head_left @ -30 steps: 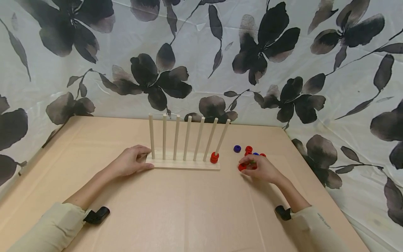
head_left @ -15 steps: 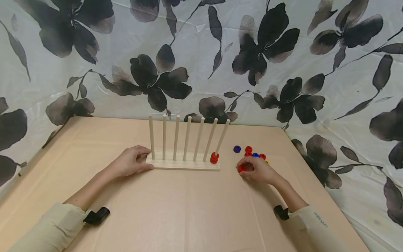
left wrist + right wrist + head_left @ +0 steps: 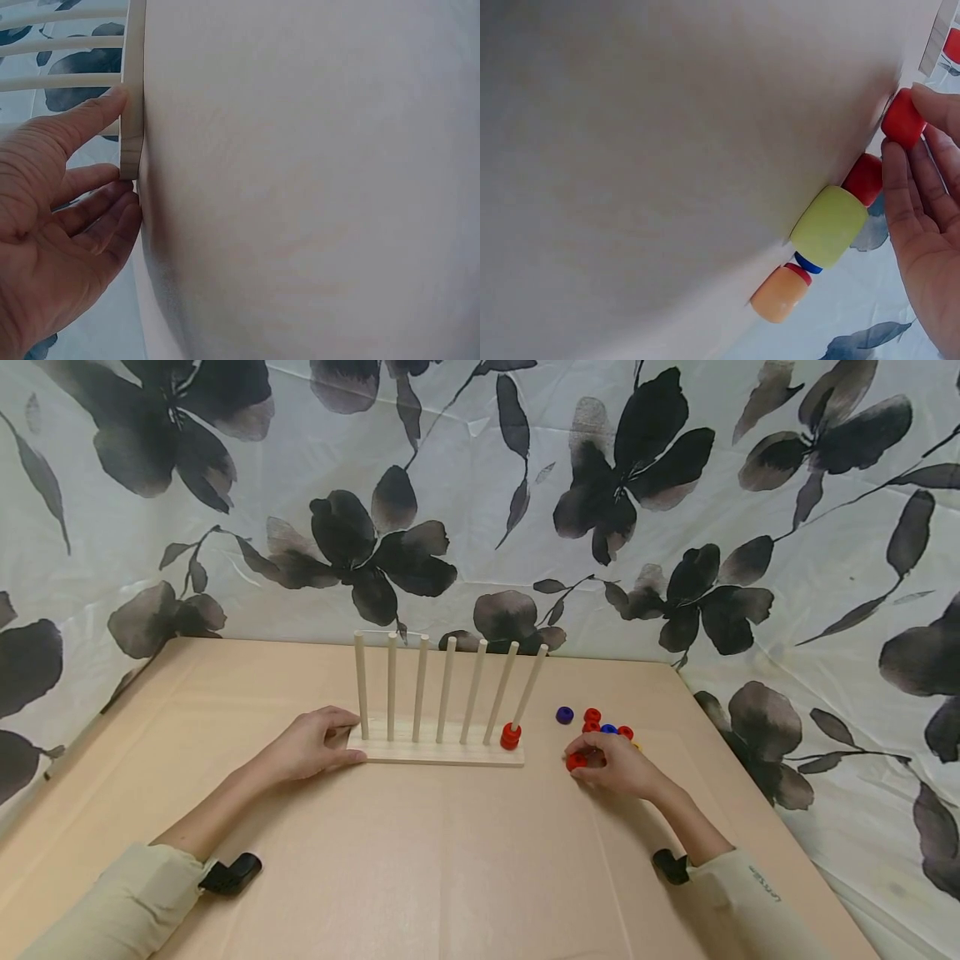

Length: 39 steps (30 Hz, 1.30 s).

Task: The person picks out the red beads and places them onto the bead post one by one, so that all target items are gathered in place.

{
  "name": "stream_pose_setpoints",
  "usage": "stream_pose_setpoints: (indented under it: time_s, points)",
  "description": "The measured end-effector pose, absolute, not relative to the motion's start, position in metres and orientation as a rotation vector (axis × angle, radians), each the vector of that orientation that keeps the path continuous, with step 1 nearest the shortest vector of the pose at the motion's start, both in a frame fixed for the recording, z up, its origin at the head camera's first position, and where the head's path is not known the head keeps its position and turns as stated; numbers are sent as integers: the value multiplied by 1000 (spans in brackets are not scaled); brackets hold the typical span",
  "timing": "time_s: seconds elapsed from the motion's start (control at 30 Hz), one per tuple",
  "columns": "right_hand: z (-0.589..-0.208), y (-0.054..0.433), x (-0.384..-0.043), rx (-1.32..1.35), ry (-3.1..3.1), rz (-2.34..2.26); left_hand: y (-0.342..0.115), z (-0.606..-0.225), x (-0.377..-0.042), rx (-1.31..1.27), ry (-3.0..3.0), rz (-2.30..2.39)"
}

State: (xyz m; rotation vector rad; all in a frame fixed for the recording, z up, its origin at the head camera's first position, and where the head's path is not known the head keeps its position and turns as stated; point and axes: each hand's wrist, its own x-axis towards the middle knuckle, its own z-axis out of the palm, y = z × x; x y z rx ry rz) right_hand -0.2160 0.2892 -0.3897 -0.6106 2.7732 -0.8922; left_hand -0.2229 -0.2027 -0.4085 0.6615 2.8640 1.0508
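A wooden peg rack (image 3: 435, 753) stands on the table, its several upright pegs in a row. My left hand (image 3: 311, 745) grips the rack's left end; in the left wrist view the thumb (image 3: 112, 101) lies against the base and the other fingers touch its end. Red beads (image 3: 511, 737) are stacked on the rightmost peg. To the right of the rack, my right hand (image 3: 615, 764) pinches a red bead (image 3: 576, 762) between thumb and fingers, low by the tabletop. In the right wrist view this red bead (image 3: 904, 120) sits at the fingertips.
Behind the right hand lie loose beads: a dark blue bead (image 3: 565, 715), a red bead (image 3: 592, 716), a blue bead (image 3: 609, 729) and others partly hidden. The right wrist view shows a yellow-green bead (image 3: 829, 227) and an orange bead (image 3: 780, 294). Floral cloth (image 3: 480, 485) hangs behind the table.
Over the first half second my right hand shifts slightly left and its fingers come round the red bead; since then it looks still. The left hand and rack stay in place.
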Motion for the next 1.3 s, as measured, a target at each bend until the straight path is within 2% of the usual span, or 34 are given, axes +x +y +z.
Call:
stream_pose_setpoints:
  time_s: [0.43,1.0,1.3]
  points:
    - [-384,293,-215,-641,2816,-971,-203,-409,-219,669,2862,1032]
    - [-350,294,-224,-628,2869,-1006,-202,-406,-222,680,2864,1041]
    - [-327,282,-225,-703,2885,-1083,-202,-406,-222,667,2858,1040]
